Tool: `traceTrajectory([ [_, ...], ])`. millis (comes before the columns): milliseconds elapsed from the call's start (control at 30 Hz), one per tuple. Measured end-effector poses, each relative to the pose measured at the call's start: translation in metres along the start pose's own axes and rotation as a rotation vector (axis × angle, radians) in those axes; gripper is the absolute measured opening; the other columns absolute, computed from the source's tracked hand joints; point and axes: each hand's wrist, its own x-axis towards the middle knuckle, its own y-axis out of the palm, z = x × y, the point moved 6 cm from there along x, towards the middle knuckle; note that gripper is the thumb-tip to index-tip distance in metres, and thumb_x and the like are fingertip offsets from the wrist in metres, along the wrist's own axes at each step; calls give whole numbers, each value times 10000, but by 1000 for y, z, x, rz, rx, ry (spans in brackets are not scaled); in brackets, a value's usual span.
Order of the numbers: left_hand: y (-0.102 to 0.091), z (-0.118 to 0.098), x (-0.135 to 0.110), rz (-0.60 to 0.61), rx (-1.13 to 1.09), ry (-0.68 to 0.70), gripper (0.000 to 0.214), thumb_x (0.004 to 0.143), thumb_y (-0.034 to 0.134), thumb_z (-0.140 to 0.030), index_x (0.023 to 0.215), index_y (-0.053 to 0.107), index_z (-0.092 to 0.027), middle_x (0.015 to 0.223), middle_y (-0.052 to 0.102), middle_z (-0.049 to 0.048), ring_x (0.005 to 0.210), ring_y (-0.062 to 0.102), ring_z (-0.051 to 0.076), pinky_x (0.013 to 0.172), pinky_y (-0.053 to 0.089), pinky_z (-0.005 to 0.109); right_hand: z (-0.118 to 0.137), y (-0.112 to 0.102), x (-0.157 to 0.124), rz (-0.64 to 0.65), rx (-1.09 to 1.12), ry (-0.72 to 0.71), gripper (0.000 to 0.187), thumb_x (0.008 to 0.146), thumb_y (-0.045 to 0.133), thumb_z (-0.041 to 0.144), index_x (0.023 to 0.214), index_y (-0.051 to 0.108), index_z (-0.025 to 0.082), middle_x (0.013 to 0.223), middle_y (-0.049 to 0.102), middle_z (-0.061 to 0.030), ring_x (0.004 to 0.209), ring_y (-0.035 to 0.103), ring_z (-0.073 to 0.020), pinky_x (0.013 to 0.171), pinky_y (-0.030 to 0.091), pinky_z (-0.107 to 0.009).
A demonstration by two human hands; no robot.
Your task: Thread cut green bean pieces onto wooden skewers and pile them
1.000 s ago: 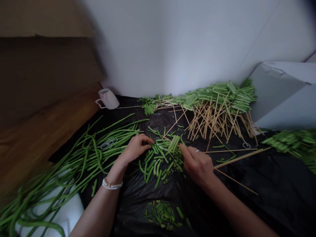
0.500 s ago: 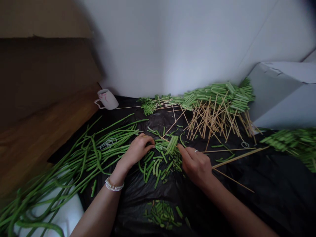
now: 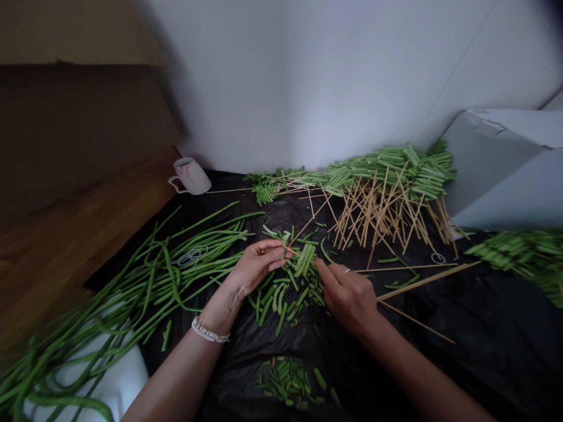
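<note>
My right hand is closed round a wooden skewer that points left, with several cut green bean pieces threaded side by side on it. At the skewer's tip, my left hand pinches one short piece of green bean between thumb and fingers; the piece stands nearly upright against the tip. Below both hands lies a loose pile of cut bean pieces. Long whole green beans spread out to the left of my left hand.
Filled bean skewers are stacked at the back, their bare sticks facing me. More filled skewers lie at the right. A white mug stands back left, a white box back right. Small bean ends lie in front on black plastic sheeting.
My left hand has risen from the loose pile and moved right to the skewer's tip, now with a bean piece in its fingers. My right hand has barely moved.
</note>
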Motion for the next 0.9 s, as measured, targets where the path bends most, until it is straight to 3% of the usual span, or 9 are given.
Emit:
traceTrajectory([
  [133,1,0,0,22,-42,-4,301,657,816,-223,916,704,-119,876,747,92,857,701,178,795,539,271,0,-1,1,-1,1,4,322,842,453,63,1108,621,133,689,571,5,594,450,-113,558,295,-286],
  [467,-6,4,3,-53,-168,-70,177,730,736,-84,902,705,-110,872,745,98,814,704,158,780,552,248,0,-2,1,-13,10,0,325,842,450,54,1109,623,123,690,576,3,594,447,-116,563,294,-283],
  [900,-8,2,2,-69,-118,-42,198,672,788,-100,859,724,-103,813,741,81,765,696,144,741,547,227,2,-1,1,14,30,-1,321,846,448,46,1107,625,105,703,584,-5,601,467,-122,575,303,-285],
])
